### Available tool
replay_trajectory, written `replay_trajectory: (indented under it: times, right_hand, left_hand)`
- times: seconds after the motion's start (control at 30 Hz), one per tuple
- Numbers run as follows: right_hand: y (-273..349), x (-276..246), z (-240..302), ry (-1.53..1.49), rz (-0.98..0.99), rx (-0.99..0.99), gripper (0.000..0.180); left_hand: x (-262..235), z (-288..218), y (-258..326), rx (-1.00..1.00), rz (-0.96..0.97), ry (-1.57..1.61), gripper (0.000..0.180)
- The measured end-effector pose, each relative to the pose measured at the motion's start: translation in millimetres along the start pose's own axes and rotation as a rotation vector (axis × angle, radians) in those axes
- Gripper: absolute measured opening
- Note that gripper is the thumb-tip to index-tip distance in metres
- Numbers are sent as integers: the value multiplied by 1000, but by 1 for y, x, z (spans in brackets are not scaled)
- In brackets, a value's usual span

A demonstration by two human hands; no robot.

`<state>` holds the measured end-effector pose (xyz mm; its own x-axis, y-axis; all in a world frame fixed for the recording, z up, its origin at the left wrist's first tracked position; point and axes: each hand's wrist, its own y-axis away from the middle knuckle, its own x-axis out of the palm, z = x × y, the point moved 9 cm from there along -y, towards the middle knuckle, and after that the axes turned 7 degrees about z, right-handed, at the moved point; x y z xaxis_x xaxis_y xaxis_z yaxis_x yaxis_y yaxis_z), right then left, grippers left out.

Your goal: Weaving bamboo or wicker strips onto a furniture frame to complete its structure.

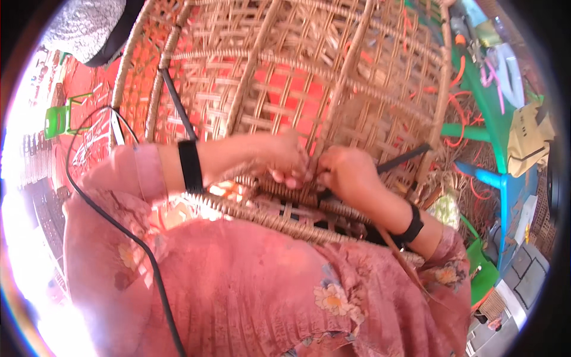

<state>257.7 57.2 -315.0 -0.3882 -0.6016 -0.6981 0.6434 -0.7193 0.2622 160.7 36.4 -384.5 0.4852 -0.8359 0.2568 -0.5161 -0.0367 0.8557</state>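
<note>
A large light-brown woven cane basket (343,83) lies across the upper middle of the view, directly in front of the person, its lattice side facing up and its thick wrapped rim (267,223) nearest the pink floral garment (238,285). Both hands work close together just above that rim, on either side of one upright rib. The left hand (288,157) has its fingers bent toward the rib from the left. The right hand (351,169) is curled just to the rib's right, with its knuckles up. Whether either one grasps a strand I cannot tell, since the fingertips are partly hidden and blurred.

A dark flat strip (404,157) slants up to the right from beside the right hand, and a similar one (178,104) crosses the weave at upper left. A black band circles the left forearm (another (412,224) sits at the right wrist), and a black cable (148,256) loops down over the garment. Red shows through the lattice gaps. Farther out, a small green chair (56,122) stands at left; at right are orange string (455,128), a tan bag (528,137) and blue furniture (513,202).
</note>
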Motion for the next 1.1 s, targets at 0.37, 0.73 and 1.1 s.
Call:
replay_trajectory:
  times: [0.37,0.73,1.1]
  right_hand:
    - [1,17,-4,-187,228,163,24]
    - [4,24,-16,-636,304,313,50]
    - [13,32,-14,-1025,488,391,55]
  left_hand:
    - [7,9,-13,154,42,25,11]
    - [6,-27,15,156,-17,-239,19]
    - [-2,-11,-4,128,66,-60,17]
